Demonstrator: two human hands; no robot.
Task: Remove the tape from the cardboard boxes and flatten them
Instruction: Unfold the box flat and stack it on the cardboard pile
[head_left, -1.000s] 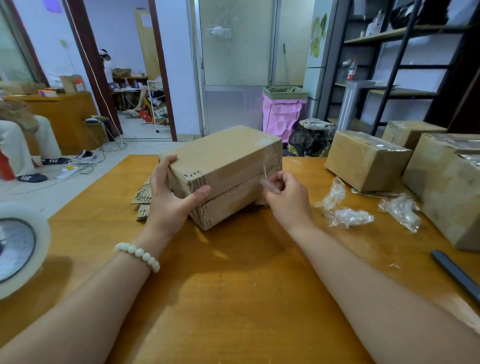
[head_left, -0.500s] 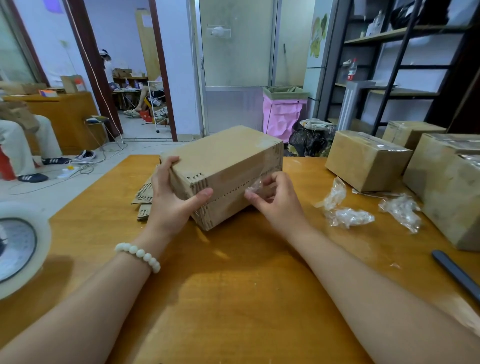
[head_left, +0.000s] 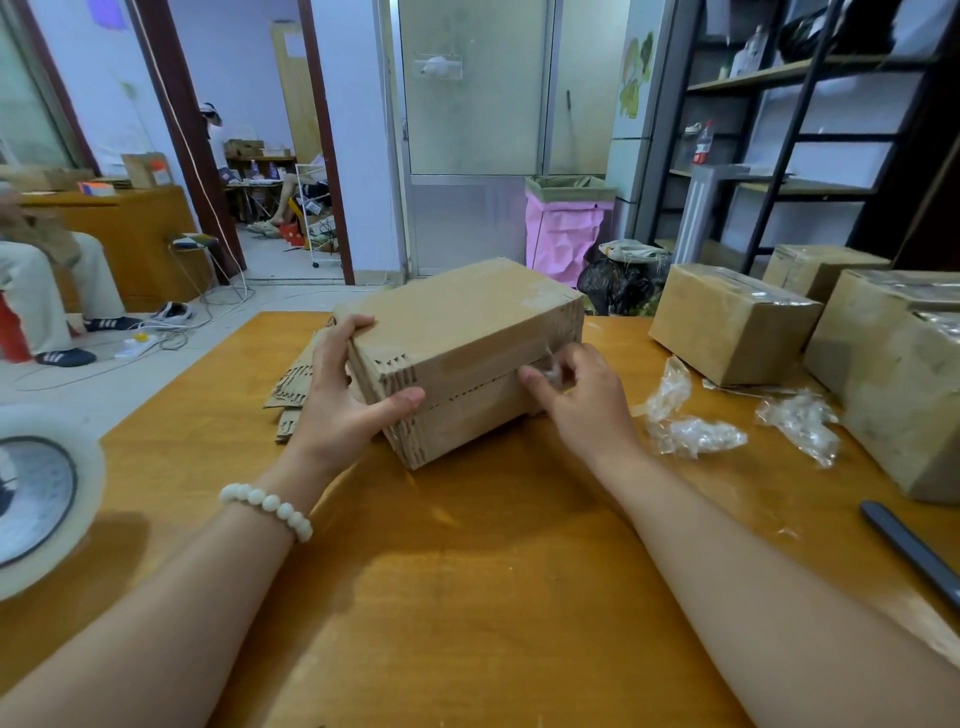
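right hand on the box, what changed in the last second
The right hand slid left along the front of the cardboard box, then partly back, pinching the tape throughout; the tape went from a raised strip to a crumpled wad by the seam. The left hand kept gripping the box's left end. The box and the tape scraps stayed put.

A: What colour is the cardboard box (head_left: 467, 332)?
B: Tan-brown; a dotted line of dark perforations crosses its near face, and its corner edges are cut in a zigzag; the tape strip (head_left: 553, 370) on it is clear.
A: And around it?
B: An orange-brown wooden table (head_left: 467, 597) — faint grain; crumpled tape (head_left: 693, 436), clear with white glints; a bracelet (head_left: 267, 506) of white beads; a pink bin liner (head_left: 563, 234); a dark grey tool (head_left: 909, 551).
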